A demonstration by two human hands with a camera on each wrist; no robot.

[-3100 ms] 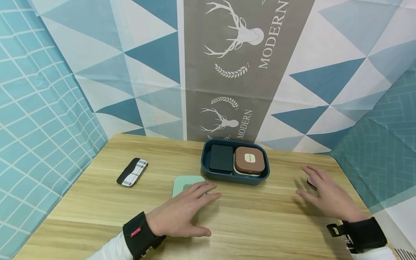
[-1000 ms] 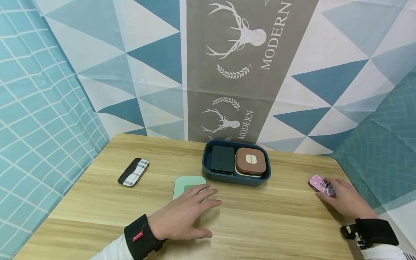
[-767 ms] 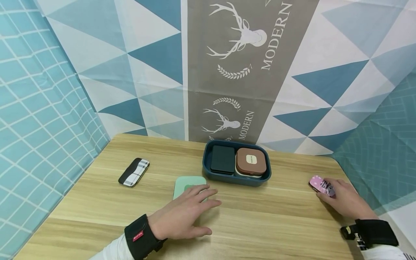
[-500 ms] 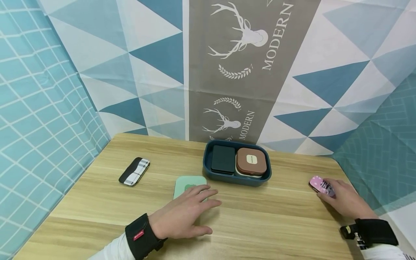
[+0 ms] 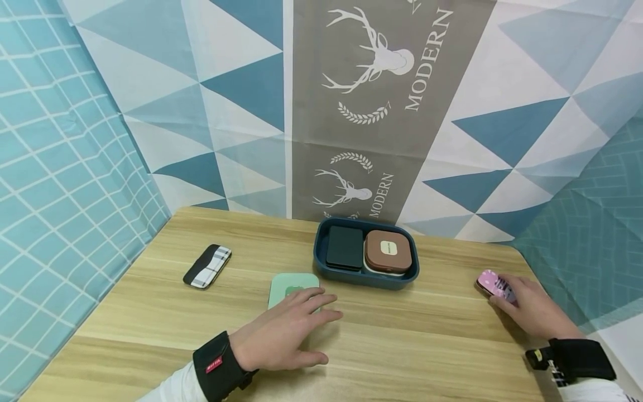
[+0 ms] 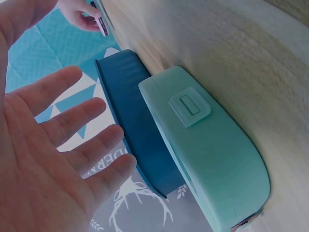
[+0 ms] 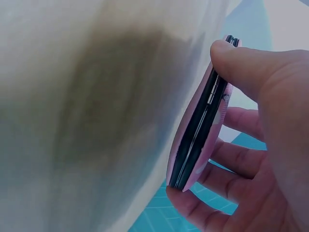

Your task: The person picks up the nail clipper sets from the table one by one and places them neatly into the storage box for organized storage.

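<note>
My right hand (image 5: 534, 310) pinches a slim pink patterned hinged case (image 5: 496, 286) near the table's right edge. In the right wrist view the dark metal rims of the pink case (image 7: 203, 121) lie together, with the thumb at one end and a fingertip at the other. Whether it touches the table is unclear. My left hand (image 5: 283, 329), fingers spread and holding nothing, hovers by a mint green box (image 5: 288, 283), partly covering it in the head view. The left wrist view shows a latch on the mint box (image 6: 203, 145), apart from the fingers.
A dark blue tray (image 5: 366, 279) stands at the back, holding a dark green box (image 5: 345, 247) and a brown rounded-square case (image 5: 388, 250) on something white. A black and plaid case (image 5: 207, 266) lies to the left. Patterned cloth (image 5: 241, 111) hangs behind the wooden table (image 5: 392, 346).
Since about three seconds ago, my right hand has moved right and taken hold of the pink case. In the last second it has barely shifted. The left hand stays in place.
</note>
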